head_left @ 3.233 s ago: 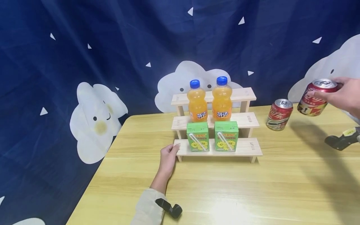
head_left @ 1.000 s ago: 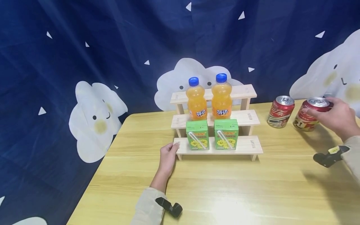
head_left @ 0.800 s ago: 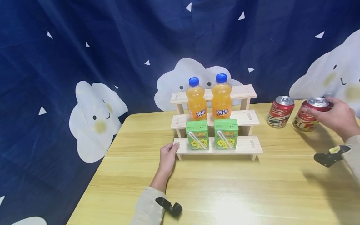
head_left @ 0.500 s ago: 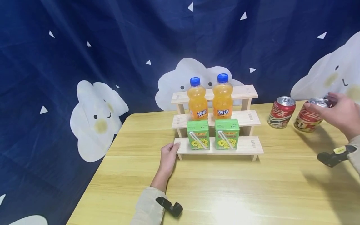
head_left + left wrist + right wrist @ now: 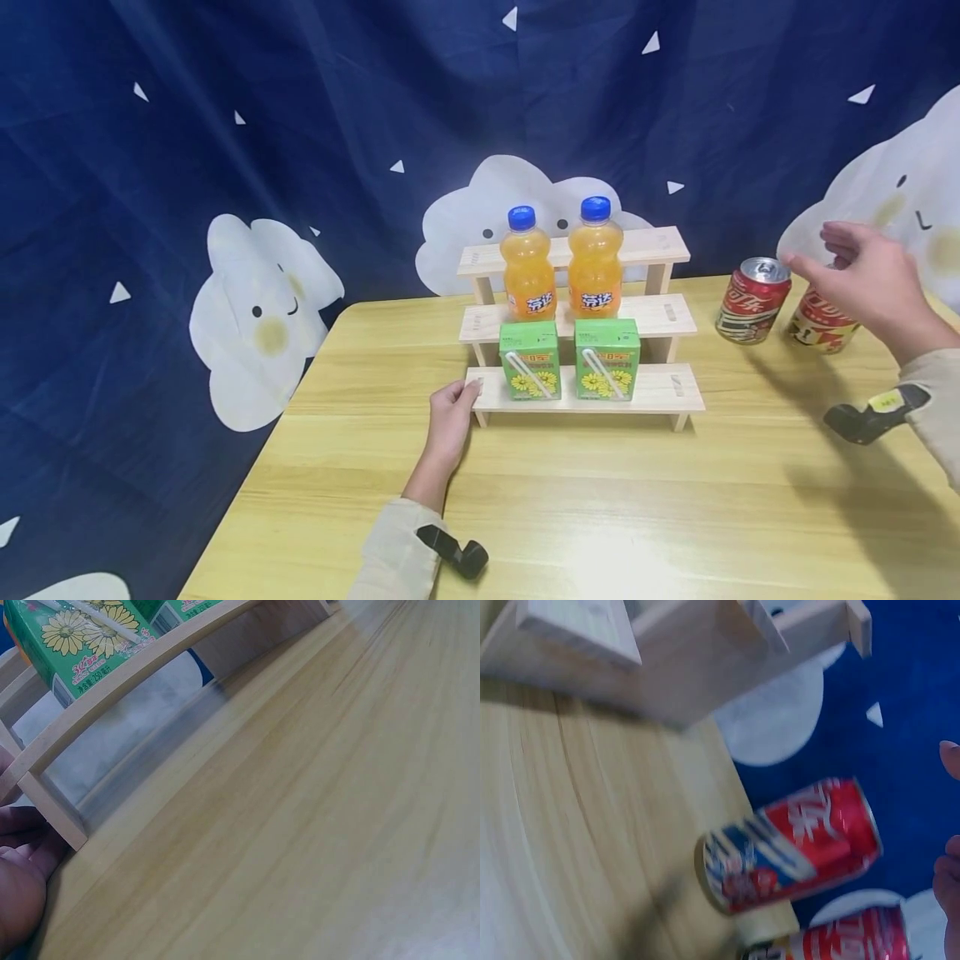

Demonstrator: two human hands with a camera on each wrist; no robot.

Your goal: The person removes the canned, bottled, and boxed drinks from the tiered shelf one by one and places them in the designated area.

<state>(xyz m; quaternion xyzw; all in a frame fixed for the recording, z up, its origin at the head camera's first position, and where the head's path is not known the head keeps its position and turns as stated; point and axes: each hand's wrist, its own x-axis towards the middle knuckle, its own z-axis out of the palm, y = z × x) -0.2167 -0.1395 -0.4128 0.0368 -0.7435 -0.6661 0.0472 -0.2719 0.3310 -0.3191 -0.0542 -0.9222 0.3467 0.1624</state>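
Note:
My left hand (image 5: 448,417) pinches the left end of the lowest tier of a wooden three-step display rack (image 5: 663,389), thumb on top; the left wrist view shows its fingers beside the rack's leg. Two green drink cartons (image 5: 530,362) stand on the lowest tier. Behind them, two orange soda bottles (image 5: 595,258) with blue caps stand on the middle tier. Over the right-hand red soda can (image 5: 823,321), my right hand (image 5: 873,279) hovers with fingers spread and nothing in them, hiding the can's top. Another red soda can (image 5: 752,302) stands upright just left of it.
The light wood table (image 5: 570,500) runs up to a dark blue curtain (image 5: 360,108) printed with white clouds. Black wrist mounts (image 5: 453,552) sit on both sleeves. Nothing visible stands on the rack's top tier (image 5: 648,244).
My right hand has lowered a red soda can onto the table beside the other can, let go of it and lifted slightly. My left hand stays on the rack.

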